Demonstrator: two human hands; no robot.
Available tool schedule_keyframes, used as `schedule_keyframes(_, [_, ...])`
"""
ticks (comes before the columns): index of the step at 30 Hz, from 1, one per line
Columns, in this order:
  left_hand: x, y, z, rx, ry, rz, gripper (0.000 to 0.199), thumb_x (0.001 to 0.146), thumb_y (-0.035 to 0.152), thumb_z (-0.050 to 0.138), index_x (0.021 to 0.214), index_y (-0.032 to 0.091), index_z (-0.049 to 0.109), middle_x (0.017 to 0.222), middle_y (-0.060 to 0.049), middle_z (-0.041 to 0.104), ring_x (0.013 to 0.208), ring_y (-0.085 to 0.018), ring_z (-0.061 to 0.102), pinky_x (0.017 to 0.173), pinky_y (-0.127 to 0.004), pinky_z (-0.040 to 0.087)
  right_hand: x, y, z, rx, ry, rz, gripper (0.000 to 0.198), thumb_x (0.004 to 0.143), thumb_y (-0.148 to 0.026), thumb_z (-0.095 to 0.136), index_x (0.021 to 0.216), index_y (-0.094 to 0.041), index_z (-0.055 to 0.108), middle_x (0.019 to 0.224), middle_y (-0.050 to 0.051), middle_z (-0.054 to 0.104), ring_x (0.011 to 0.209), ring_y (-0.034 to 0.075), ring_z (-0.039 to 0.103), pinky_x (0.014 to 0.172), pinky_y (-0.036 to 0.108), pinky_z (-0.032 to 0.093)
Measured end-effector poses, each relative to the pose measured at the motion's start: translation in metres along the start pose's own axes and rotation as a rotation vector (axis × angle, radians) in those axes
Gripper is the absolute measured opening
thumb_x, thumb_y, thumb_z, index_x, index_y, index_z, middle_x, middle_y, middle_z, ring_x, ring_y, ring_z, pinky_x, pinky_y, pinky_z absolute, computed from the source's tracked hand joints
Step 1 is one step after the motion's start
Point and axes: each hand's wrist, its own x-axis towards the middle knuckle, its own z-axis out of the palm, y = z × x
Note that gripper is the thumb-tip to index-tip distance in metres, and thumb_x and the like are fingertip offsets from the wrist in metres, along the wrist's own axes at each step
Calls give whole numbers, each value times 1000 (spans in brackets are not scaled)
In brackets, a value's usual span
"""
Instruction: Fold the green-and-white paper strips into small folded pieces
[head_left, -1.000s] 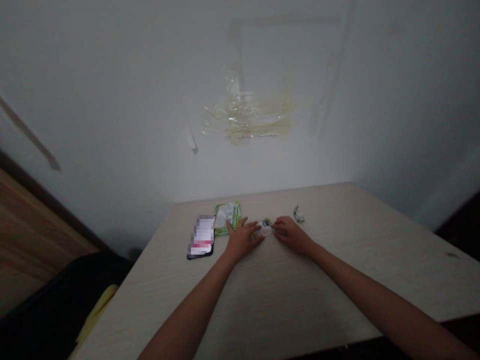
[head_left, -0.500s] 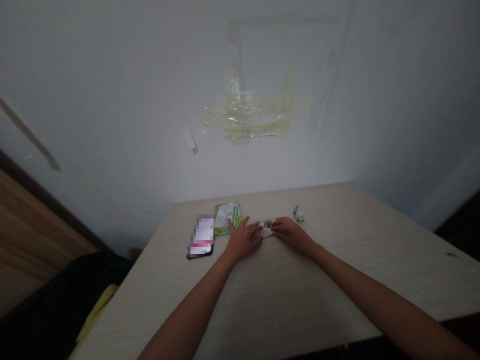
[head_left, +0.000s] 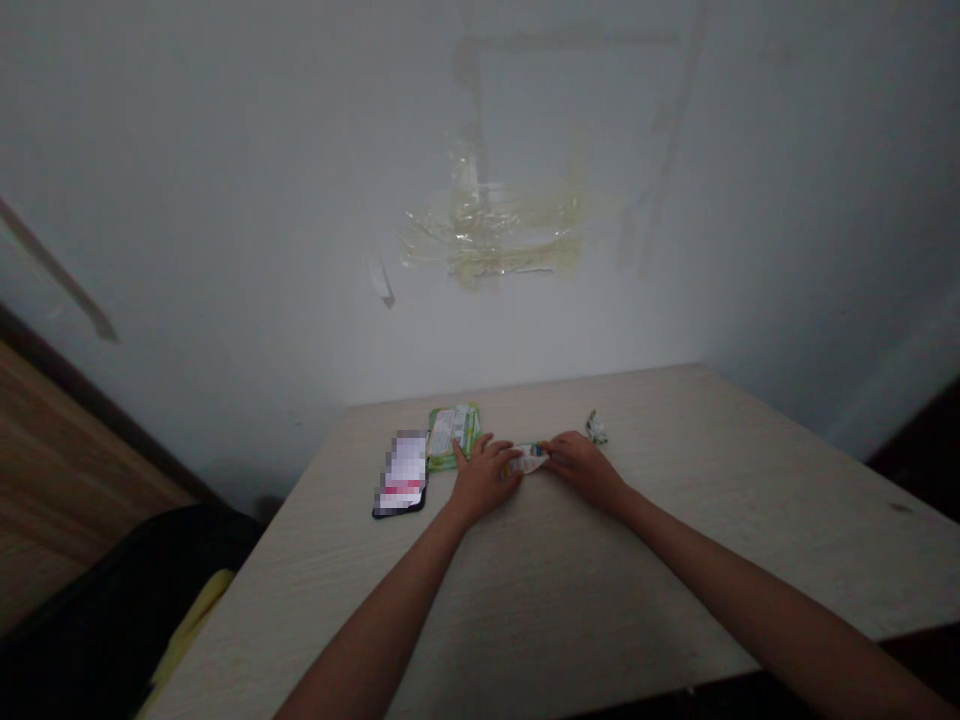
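Note:
Between my hands lies a small white wrapper (head_left: 530,459) with coloured print, low on the table. My left hand (head_left: 484,482) has its fingers on the wrapper's left end, pressing it, with the thumb stretched toward a green and white packet (head_left: 454,432). At the wrapper's right end, the fingers of my right hand (head_left: 587,470) pinch the edge. Fingers cover both ends of the wrapper, and whether anything is inside cannot be seen. Just beyond my right hand sits a crumpled green and white wrapper (head_left: 597,428).
A phone (head_left: 403,475) with a blurred-out screen lies left of the packet. The pale wooden table (head_left: 720,480) meets a white wall (head_left: 300,250) with tape remnants (head_left: 495,235). Dark cloth and something yellow (head_left: 195,620) are beyond the table's left edge.
The wrapper's near edge has changed shape, now rounder and bent between my fingers. My left fingers have drawn slightly closer together. The phone, packet and crumpled wrapper stay where they were.

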Motion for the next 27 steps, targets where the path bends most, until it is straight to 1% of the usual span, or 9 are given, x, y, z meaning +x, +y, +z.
schedule_keyframes(2, [0,0,-1,-13,-14,8,36,87,45,55,123,43,59,138,2,57,140,-32,30,106,-77,-8,0,-1,0,-7,17,4,30,91,-32,60,119,-21,65,102,10,68,95,22,61,85,36,48])
schedule_keyframes(4, [0,1,-2,-19,-32,5,36,87,45,55,123,45,59,140,4,56,141,-32,29,104,-78,-9,1,-2,1,-31,43,15,31,90,-35,62,118,-21,66,102,10,67,94,22,60,84,37,48])
schedule_keyframes(8, [-1,4,-3,-6,-47,-19,36,88,47,53,124,45,58,141,5,55,142,-32,29,104,-78,-11,3,-4,2,-106,71,69,24,89,-39,64,103,-21,71,95,9,67,89,23,59,81,37,48])
schedule_keyframes(10, [-1,7,-2,-18,-32,-35,35,89,52,50,121,45,60,140,5,56,141,-33,30,103,-78,-12,6,-5,3,-128,62,86,21,88,-39,64,95,-21,73,93,9,67,88,23,59,81,37,48])
schedule_keyframes(13, [0,10,0,-40,-5,-57,37,88,61,46,117,46,63,137,6,58,140,-34,32,102,-79,-14,9,-6,4,-142,42,93,22,89,-39,64,90,-20,73,92,9,67,89,22,60,83,37,46])
schedule_keyframes(19, [3,12,1,-42,4,-101,38,87,64,45,112,43,66,136,4,59,139,-33,33,104,-77,-14,12,-7,9,-199,7,139,27,90,-43,62,86,-18,71,89,9,66,89,23,59,81,35,45])
schedule_keyframes(23, [3,11,1,-50,15,-93,38,88,64,44,110,43,66,135,5,61,139,-32,35,104,-76,-14,13,-8,11,-220,11,147,29,90,-45,61,86,-18,69,88,9,65,87,22,59,79,34,45])
schedule_keyframes(27, [3,11,2,-39,43,-87,35,88,62,46,107,42,67,132,6,62,136,-31,38,104,-77,-14,14,-8,13,-211,24,147,28,89,-45,61,84,-18,67,87,9,64,87,23,58,79,35,46])
